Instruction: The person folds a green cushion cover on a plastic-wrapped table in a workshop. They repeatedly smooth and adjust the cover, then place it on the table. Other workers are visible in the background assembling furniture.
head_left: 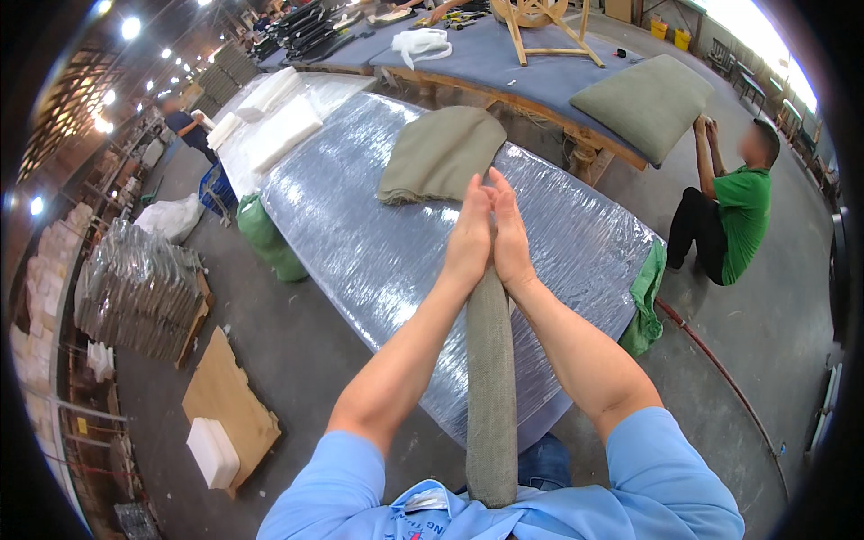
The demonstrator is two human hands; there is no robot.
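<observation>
A grey-green fabric cushion point(491, 396) is seen edge-on, reaching from my chest out over the near part of the plastic-wrapped table point(360, 243). My left hand point(469, 236) lies flat against its left side near the far end. My right hand point(511, 236) presses the opposite side, so the cushion is held between my two palms. The fingers of both hands point forward and nearly meet at the tips. Just beyond them, a grey-green fabric cover point(441, 155) lies on the table, its open edge toward the left.
White foam pieces point(286, 130) lie at the table's far left. Green sacks point(270, 241) hang by its sides. Another cushion point(643, 106) rests on the blue table point(450, 72), touched by a crouching person in green point(742, 211). Cardboard point(232, 396) and a red hose point(720, 369) lie on the floor.
</observation>
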